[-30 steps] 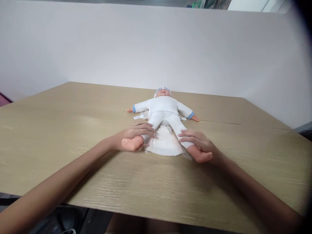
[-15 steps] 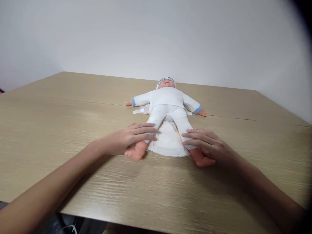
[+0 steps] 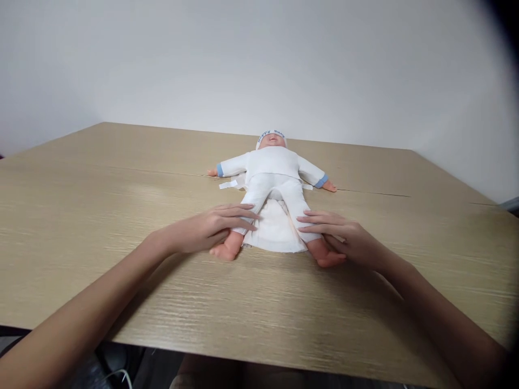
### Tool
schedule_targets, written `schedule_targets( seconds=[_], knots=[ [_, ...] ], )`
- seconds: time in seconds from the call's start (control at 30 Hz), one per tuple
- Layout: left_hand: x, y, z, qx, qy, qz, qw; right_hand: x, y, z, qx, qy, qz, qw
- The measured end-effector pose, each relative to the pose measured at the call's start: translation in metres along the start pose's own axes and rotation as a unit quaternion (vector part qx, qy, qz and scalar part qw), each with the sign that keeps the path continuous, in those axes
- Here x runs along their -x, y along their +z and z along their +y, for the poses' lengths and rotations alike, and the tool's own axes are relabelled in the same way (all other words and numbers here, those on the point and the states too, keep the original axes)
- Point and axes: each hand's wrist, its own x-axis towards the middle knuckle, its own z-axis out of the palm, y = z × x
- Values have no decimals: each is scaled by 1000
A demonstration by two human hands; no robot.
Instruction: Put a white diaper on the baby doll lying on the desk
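Observation:
On its back on the table lies a baby doll (image 3: 272,162) in a white top with blue cuffs, white trousers and a lettered cap, legs spread toward me. An opened diaper (image 3: 278,232) is spread flat under its hips and between its legs, with tape tabs sticking out at both sides of the waist. My left hand (image 3: 203,228) rests with straight fingers across the doll's lower leg on the left. Over the other lower leg, near the foot, my right hand (image 3: 344,233) lies with its fingers stretched out. Both thumbs are mostly hidden.
The wooden table (image 3: 121,216) has a seam running across it behind the doll's waist. A pale wall (image 3: 259,65) rises behind the far edge. Below the near edge, a white cable (image 3: 121,373) shows in the dark.
The view has shifted slightly, so the doll sits a little further left. Both hands stay on the doll's legs, with no clear movement against it.

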Motion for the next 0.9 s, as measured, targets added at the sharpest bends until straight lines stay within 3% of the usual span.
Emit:
schedule_targets(
  seconds=[0.13, 0.27, 0.37, 0.5, 0.63, 0.77, 0.9],
  knots=[
    [-5, 2, 15, 9, -58, 18, 998, -3, -5, -5, -34, 33, 0, 999],
    [-14, 16, 31, -67, -101, 41, 992, -5, -3, -20, 6, 67, 7, 998],
    [-24, 29, 40, -147, -128, 45, 980, -6, 12, -37, 103, 63, 2, 993],
    [-34, 41, 44, -216, -156, 50, 963, -9, 44, -56, 208, 53, 39, 976],
    [-37, 37, 38, -151, -166, 95, 970, -18, 54, -60, 248, 80, 65, 963],
    [-43, 21, 28, -43, -162, 167, 972, -39, 38, -52, 198, 122, 79, 969],
    [-65, 2, 8, 9, -141, 245, 959, -76, 19, -33, 96, 132, 175, 971]
  ],
)
